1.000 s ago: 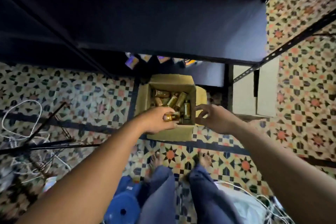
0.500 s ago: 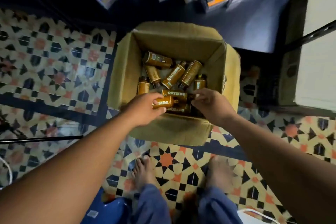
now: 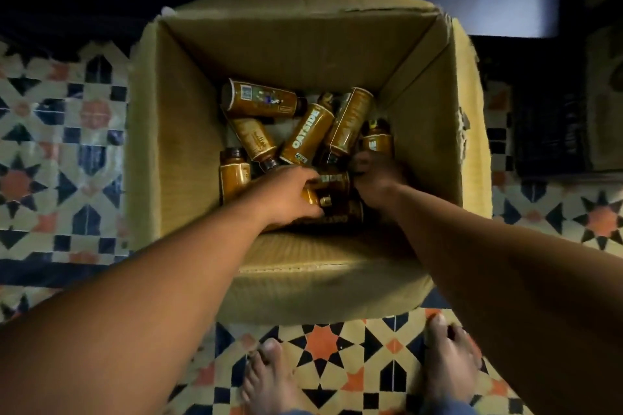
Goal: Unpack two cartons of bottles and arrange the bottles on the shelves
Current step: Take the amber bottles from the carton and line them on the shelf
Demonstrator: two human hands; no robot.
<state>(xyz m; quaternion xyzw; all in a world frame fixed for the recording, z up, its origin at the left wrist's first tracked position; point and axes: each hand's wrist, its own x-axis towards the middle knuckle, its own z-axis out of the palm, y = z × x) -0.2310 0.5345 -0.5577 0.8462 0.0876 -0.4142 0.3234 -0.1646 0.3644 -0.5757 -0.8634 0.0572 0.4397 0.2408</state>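
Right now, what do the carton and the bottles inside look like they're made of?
The carton: corrugated cardboard, matte tan; fluted ribbing and ragged torn edges show. The bottles: glossy brown-gold printed sleeves catching highlights, probably plastic, though glass can't be ruled out.

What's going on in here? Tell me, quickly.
A barefoot person leans over an open carton on the tiled floor, both hands inside. The left hand grips one brown bottle by the near wall; the right hand reaches into the shadowed pile beside it, grasp unclear. Several other bottles lie jumbled on the bottom.
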